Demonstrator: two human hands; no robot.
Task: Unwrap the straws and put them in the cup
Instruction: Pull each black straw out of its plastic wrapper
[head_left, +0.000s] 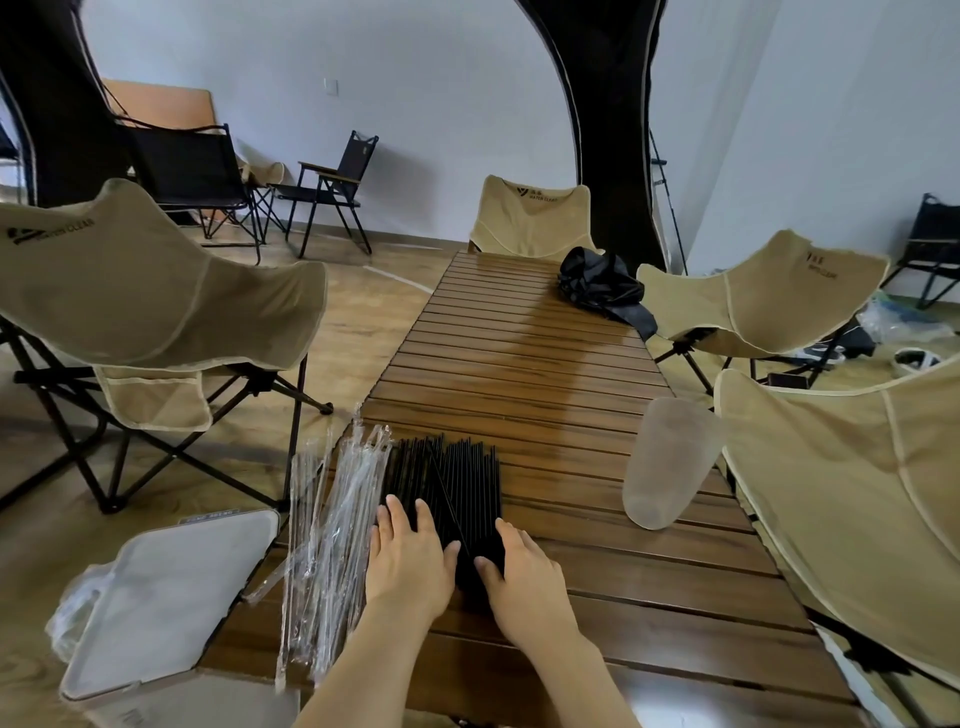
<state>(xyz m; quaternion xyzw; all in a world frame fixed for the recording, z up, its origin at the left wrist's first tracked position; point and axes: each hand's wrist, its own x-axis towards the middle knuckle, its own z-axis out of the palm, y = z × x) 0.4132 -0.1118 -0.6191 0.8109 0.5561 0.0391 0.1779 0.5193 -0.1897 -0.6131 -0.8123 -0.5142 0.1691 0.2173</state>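
Observation:
Several bare black straws (451, 475) lie side by side in a flat pile on the near left of the slatted wooden table (524, 364). My left hand (408, 558) rests flat on the pile's left near end, fingers straight. My right hand (524, 571) lies against the pile's right near end, fingers extended onto the straws. Left of the pile is a heap of clear plastic wrappers (332, 530). A frosted translucent cup (667, 462) stands upright to the right of the straws; it looks to hold nothing.
A grey lidded bin (171, 592) stands at the table's near left corner. A black bag (600, 283) lies at the far right of the table. Tan folding chairs (150, 291) stand on both sides and at the far end.

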